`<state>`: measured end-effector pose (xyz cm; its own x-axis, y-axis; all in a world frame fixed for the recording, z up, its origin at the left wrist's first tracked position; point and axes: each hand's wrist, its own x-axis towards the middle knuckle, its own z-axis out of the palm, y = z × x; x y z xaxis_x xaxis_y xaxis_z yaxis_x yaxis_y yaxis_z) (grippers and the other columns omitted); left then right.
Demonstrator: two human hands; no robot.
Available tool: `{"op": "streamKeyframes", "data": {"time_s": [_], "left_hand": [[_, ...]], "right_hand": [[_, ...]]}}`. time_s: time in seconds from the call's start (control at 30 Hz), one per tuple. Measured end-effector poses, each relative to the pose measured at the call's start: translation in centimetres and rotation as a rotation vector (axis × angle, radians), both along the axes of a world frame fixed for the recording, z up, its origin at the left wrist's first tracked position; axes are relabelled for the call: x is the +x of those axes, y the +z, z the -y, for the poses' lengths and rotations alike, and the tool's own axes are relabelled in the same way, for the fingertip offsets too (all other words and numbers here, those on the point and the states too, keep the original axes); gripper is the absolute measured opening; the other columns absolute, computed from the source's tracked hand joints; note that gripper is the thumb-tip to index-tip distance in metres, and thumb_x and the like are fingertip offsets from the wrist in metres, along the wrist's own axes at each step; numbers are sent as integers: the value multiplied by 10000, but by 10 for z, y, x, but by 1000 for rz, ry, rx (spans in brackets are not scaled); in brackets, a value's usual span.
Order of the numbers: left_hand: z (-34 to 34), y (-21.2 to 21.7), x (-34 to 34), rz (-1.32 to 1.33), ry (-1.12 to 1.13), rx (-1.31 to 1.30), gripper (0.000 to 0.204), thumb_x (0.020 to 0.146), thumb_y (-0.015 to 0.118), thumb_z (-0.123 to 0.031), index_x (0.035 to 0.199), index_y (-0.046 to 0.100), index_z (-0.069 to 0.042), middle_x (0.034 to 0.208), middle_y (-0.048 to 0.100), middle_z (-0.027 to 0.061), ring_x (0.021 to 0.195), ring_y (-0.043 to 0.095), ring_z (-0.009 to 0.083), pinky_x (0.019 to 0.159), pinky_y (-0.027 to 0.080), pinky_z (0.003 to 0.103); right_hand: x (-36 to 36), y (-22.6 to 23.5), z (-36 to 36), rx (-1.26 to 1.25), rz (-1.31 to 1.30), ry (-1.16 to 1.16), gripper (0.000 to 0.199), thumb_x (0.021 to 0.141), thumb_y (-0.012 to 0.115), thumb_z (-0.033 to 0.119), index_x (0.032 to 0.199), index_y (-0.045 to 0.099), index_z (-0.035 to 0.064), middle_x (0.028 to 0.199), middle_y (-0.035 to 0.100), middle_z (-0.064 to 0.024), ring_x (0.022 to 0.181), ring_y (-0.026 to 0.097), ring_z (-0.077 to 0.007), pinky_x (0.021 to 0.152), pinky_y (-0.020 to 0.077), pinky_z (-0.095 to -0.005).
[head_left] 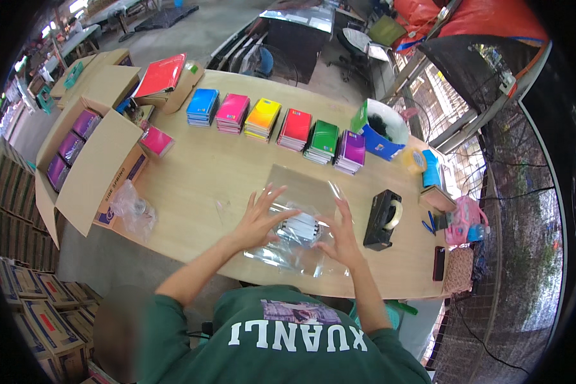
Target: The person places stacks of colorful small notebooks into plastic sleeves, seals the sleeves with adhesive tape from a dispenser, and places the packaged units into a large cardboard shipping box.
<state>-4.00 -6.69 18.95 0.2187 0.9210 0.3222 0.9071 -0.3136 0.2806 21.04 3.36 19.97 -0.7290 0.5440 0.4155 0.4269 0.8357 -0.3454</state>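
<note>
A small stack of spiral notebooks (301,228), showing white with dark binding marks, sits in the middle of the table's near side. Clear plastic film (301,181) lies spread beneath and around it, wrinkled and shiny along its near edge. My left hand (262,219) is at the stack's left side, fingers spread and thumb close to it. On the other side, my right hand (340,235) has its fingers apart, near the stack's right end and the film. Whether the fingertips touch the film or the notebooks I cannot tell.
Several colored notebook stacks (262,120) line the table's far side. A black tape dispenser (379,221) stands right of my hands; a blue-and-white bin (384,137) is behind it. Left is an open cardboard box (102,169) with purple packs. A phone (438,263) lies far right.
</note>
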Motion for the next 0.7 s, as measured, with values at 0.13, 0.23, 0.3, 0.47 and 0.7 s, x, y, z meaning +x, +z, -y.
{"op": "streamKeyframes", "data": {"time_s": [0.13, 0.23, 0.3, 0.47, 0.7], "left_hand": [[-28, 16, -15, 177, -280, 40, 805, 695, 841, -256, 1395, 456, -149, 1514, 278, 183, 1449, 197, 347, 1166, 204, 495], [-10, -4, -15, 811, -179, 20, 1054, 643, 871, -324, 1501, 287, -138, 1554, 228, 163, 1465, 156, 370, 1183, 168, 472], [-6, -79, 5, 840, 30, 34, 1176, 616, 892, -351, 1527, 191, -100, 1546, 229, 183, 1450, 201, 369, 1184, 169, 463], [-12, -118, 54, 1270, -46, -160, 1189, 603, 899, -187, 1511, 150, -16, 1496, 300, 196, 1382, 336, 329, 1157, 267, 429], [14, -110, 72, 892, 404, 271, 928, 644, 837, -116, 1389, 288, -37, 1412, 289, 206, 1345, 321, 356, 1063, 397, 448]], "right_hand": [[7, 6, -20, -411, -428, -51, 314, 862, 713, 257, 1055, 598, 38, 1399, 439, -169, 1360, 362, -337, 1120, 290, -500], [23, -49, -15, -696, -707, -76, 548, 793, 773, 331, 1187, 520, 47, 1429, 421, -149, 1367, 364, -301, 1130, 295, -463], [4, -103, -7, -781, -647, 20, 888, 676, 858, 390, 1358, 402, 50, 1442, 414, -138, 1364, 377, -277, 1133, 309, -432], [-34, -152, 14, -1120, -714, 93, 1329, 472, 971, 378, 1500, 209, 18, 1480, 372, -132, 1387, 341, -263, 1146, 301, -410], [-34, -48, 27, -256, -368, -113, 1136, 618, 851, 541, 1479, 294, 51, 1511, 307, -211, 1414, 282, -356, 1153, 231, -510]]}}
